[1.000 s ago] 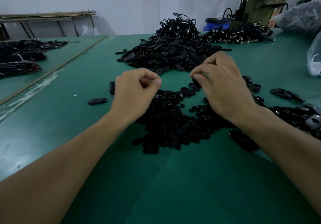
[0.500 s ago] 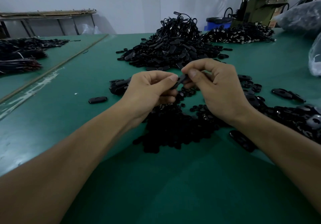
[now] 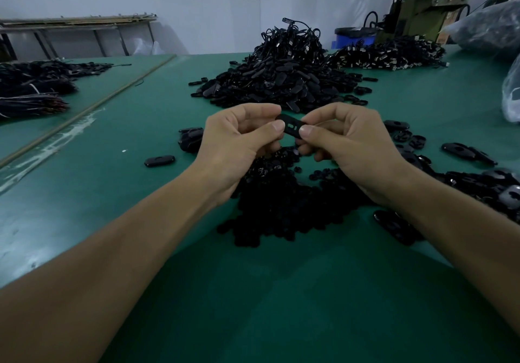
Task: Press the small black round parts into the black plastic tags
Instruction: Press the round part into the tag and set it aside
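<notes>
A flat black oval plastic tag [image 3: 291, 126] with a cut-out in its middle is held level above the table between both hands. My left hand [image 3: 239, 143] pinches its left end with thumb and fingers. My right hand [image 3: 349, 143] pinches its right end the same way. Below the hands lies a heap of small black round parts [image 3: 281, 208]. Loose black tags [image 3: 467, 151] lie scattered to the right. I cannot tell whether a round part sits in the held tag.
A large pile of black tags with cords [image 3: 281, 75] rises behind the hands, another pile [image 3: 391, 55] at the back right. A single tag [image 3: 159, 161] lies at left. Bundles [image 3: 31, 92] cover the far left. The green table [image 3: 84, 193] carries a machine [image 3: 430, 5] and bags [image 3: 489, 30].
One second ago both hands were down at the heap picking pieces. They rose and came together, and now they hold one tag turned flat between the thumbs.
</notes>
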A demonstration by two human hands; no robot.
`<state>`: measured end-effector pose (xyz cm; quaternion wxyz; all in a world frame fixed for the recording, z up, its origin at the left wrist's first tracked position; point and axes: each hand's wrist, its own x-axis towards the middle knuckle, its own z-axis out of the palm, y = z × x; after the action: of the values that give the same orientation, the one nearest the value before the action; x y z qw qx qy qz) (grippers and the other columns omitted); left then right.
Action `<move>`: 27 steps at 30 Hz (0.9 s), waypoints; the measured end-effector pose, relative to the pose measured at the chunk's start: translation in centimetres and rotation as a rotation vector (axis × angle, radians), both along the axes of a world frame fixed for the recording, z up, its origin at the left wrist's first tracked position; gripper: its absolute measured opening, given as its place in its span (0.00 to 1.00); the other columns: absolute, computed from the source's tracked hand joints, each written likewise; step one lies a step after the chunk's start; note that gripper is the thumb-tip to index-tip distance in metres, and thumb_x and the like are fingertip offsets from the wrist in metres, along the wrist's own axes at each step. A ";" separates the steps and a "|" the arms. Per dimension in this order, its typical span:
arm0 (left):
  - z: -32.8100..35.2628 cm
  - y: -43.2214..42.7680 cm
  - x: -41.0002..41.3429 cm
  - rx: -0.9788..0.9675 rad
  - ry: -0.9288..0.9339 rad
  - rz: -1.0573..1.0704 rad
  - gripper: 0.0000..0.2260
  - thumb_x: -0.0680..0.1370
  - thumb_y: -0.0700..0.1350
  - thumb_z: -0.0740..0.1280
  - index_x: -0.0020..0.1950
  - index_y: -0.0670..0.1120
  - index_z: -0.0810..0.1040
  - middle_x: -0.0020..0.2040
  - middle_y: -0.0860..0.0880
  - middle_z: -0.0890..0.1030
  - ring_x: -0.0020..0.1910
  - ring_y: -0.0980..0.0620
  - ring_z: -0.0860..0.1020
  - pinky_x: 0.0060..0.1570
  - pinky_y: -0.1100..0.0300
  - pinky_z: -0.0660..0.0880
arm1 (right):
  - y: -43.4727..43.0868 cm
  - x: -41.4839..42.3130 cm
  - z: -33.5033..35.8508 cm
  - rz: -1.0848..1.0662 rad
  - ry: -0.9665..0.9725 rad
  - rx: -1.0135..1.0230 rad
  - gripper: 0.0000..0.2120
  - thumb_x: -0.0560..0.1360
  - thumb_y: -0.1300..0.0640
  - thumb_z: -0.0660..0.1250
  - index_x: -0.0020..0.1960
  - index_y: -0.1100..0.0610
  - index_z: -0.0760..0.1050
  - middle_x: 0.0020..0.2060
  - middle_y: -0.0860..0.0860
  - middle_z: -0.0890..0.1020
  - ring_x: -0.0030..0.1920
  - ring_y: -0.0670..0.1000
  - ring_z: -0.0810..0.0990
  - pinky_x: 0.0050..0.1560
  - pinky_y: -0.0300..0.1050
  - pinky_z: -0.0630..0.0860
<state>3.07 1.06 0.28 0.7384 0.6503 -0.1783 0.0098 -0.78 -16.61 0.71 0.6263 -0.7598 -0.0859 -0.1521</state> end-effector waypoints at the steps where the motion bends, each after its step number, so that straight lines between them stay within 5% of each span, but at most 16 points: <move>1: 0.0 0.0 -0.1 0.000 0.000 0.001 0.08 0.75 0.35 0.74 0.51 0.46 0.83 0.41 0.49 0.86 0.41 0.55 0.83 0.44 0.62 0.79 | 0.0 0.0 0.0 0.009 0.013 0.022 0.04 0.77 0.63 0.70 0.48 0.56 0.78 0.37 0.52 0.86 0.38 0.49 0.85 0.37 0.37 0.77; 8: -0.1 -0.4 -0.6 0.117 -0.065 -0.017 0.07 0.76 0.36 0.73 0.53 0.41 0.84 0.48 0.41 0.86 0.48 0.46 0.85 0.51 0.55 0.83 | 0.7 -0.1 -0.1 0.095 0.067 0.126 0.02 0.78 0.66 0.68 0.50 0.61 0.77 0.38 0.55 0.87 0.39 0.52 0.87 0.39 0.39 0.80; 15: -0.3 -0.3 0.0 0.062 -0.066 0.070 0.07 0.81 0.35 0.66 0.54 0.43 0.82 0.43 0.47 0.81 0.41 0.53 0.84 0.43 0.62 0.81 | -1.0 0.1 -0.8 -0.169 -0.042 -0.715 0.05 0.77 0.55 0.71 0.52 0.51 0.84 0.36 0.38 0.80 0.36 0.34 0.78 0.38 0.22 0.69; 20: -0.4 -0.3 0.2 0.107 -0.083 0.096 0.15 0.82 0.35 0.64 0.69 0.41 0.77 0.47 0.48 0.80 0.41 0.57 0.81 0.42 0.63 0.81 | -0.6 0.3 -0.7 -0.129 0.035 -0.929 0.08 0.76 0.47 0.71 0.52 0.48 0.84 0.43 0.45 0.84 0.42 0.47 0.80 0.49 0.49 0.79; 23: -0.5 -0.2 0.1 0.158 -0.101 0.121 0.18 0.81 0.35 0.67 0.70 0.44 0.74 0.43 0.48 0.82 0.39 0.58 0.81 0.42 0.64 0.79 | -0.1 0.4 -0.6 -0.105 0.023 -0.969 0.07 0.77 0.48 0.70 0.51 0.48 0.84 0.45 0.47 0.84 0.42 0.48 0.80 0.49 0.51 0.80; 27: -0.4 0.1 0.1 0.251 -0.119 0.178 0.10 0.80 0.37 0.69 0.59 0.49 0.78 0.44 0.49 0.84 0.39 0.58 0.82 0.41 0.65 0.78 | 0.1 0.6 -0.7 -0.115 -0.011 -1.019 0.07 0.80 0.53 0.66 0.52 0.51 0.83 0.48 0.49 0.84 0.45 0.51 0.80 0.50 0.50 0.79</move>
<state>3.17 1.11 -0.15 0.6357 0.7489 -0.1633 0.0916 -0.18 -16.48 -0.01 0.1664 -0.9713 -0.1106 -0.1293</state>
